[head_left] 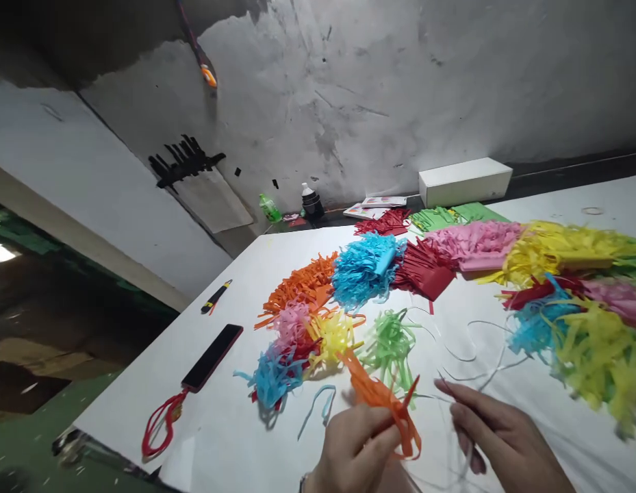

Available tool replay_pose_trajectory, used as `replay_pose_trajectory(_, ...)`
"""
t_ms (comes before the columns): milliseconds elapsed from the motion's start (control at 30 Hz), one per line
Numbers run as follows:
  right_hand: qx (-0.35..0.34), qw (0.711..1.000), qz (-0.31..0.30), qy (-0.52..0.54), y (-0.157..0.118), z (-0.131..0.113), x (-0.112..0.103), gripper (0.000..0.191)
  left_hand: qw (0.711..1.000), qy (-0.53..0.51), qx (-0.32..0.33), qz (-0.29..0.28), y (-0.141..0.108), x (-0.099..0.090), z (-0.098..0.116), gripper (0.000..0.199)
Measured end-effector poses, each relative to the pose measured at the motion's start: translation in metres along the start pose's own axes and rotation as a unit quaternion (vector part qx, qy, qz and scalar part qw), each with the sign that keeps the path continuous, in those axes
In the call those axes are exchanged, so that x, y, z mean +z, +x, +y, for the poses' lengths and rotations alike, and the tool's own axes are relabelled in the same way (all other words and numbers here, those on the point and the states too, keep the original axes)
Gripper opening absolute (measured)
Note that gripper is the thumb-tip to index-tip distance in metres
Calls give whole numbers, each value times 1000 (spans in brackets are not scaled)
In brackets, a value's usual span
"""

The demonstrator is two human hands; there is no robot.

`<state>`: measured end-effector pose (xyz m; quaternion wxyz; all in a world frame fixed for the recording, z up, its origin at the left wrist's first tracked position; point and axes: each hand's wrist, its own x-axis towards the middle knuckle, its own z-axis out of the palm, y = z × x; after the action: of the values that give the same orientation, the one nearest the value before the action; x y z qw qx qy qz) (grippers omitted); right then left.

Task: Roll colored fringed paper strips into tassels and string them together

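My left hand (356, 448) pinches an orange tissue paper tassel (372, 387), its strips hanging out on both sides of the fingers. To its right, my right hand (495, 424) is closed on a thin white string (466, 455); a fine dark tip like a needle shows at the fingers, too small to be sure. The string loops over the table behind the hand. Just beyond the orange tassel lies a light green tassel (392, 339). A yellow tassel (333, 335), a pink tassel (291, 325) and a blue tassel (276, 376) lie bunched to the left.
Fringed paper bundles in orange (302, 281), blue (361, 270), dark red (423, 267), pink (476, 243) and yellow (569, 250) cross the white table (189, 363). More tassels (589, 335) are at right. A phone (212, 357), a cutter knife (216, 298) and a white box (464, 183) also lie there.
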<state>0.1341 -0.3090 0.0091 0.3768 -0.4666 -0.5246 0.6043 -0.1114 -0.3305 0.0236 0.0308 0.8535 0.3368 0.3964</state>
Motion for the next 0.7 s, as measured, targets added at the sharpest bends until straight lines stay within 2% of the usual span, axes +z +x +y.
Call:
replay_pose_trajectory(67, 26, 997, -31, 66, 1, -12, 7, 63, 999, -16, 14, -31, 0, 9, 10, 33)
replay_pose_trajectory(133, 15, 994, -62, 84, -1, -22, 12, 57, 998, -41, 1, -37, -2, 16, 17, 27)
replay_pose_trajectory(200, -14, 996, -63, 65, -7, -29, 13, 53, 993, -91, -78, 21, -3, 18, 23, 19)
replay_pose_trajectory(267, -34, 998, -43, 39, -13, -34, 11, 51, 964, -141, -197, 110, 0, 15, 31, 15)
replay_pose_trajectory(333, -43, 998, -32, 26, -18, -34, 8, 50, 933, -174, -278, 147, 6, 13, 38, 23)
replay_pose_trajectory(367, -49, 998, -37, 24, -19, -32, 7, 50, 927, -194, -293, 131, 11, 14, 42, 27)
replay_pose_trajectory(433, -62, 996, -59, 26, -21, -26, 5, 49, 919, -261, -292, 41, 18, 21, 47, 33)
replay_pose_trajectory(500, -63, 996, -46, 37, -23, -18, 3, 47, 891, -335, -304, -33, 21, 32, 50, 36)
replay_pose_trajectory(533, -55, 997, -20, 41, -24, -14, 1, 47, 872, -360, -328, -40, 20, 39, 50, 38)
replay_pose_trajectory(600, -34, 998, 29, 36, -29, -8, -1, 50, 837, -376, -398, -2, 16, 50, 50, 41)
replay_pose_trajectory(700, -34, 998, 45, -22, -39, -6, 0, 44, 799, -384, -460, 53, 10, 57, 49, 43)
